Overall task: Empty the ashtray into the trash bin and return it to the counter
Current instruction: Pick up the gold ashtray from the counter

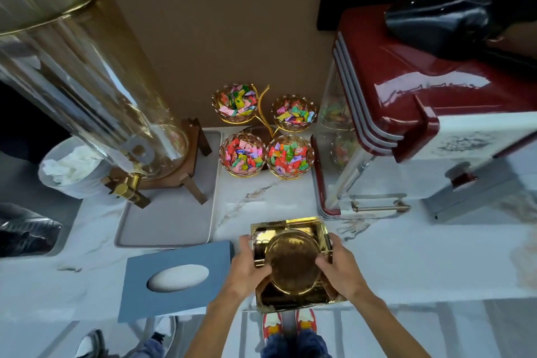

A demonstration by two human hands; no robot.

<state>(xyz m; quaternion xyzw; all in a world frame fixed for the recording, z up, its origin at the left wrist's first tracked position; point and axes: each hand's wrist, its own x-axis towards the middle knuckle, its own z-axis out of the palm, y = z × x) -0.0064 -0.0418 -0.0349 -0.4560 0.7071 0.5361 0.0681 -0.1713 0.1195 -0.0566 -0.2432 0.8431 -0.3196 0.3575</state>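
A square gold ashtray (293,261) with a round gold dish in its middle sits at the front edge of the white marble counter (406,264). My left hand (250,264) grips its left side, fingers curled over the rim. My right hand (340,267) grips its right side the same way. No trash bin is in view.
A blue tissue box (174,279) lies just left of the ashtray. A glass drink dispenser (87,90) stands on a grey tray (174,218) at the left. Gold bowls of wrapped candy (264,131) stand behind. A red popcorn machine (421,113) fills the right.
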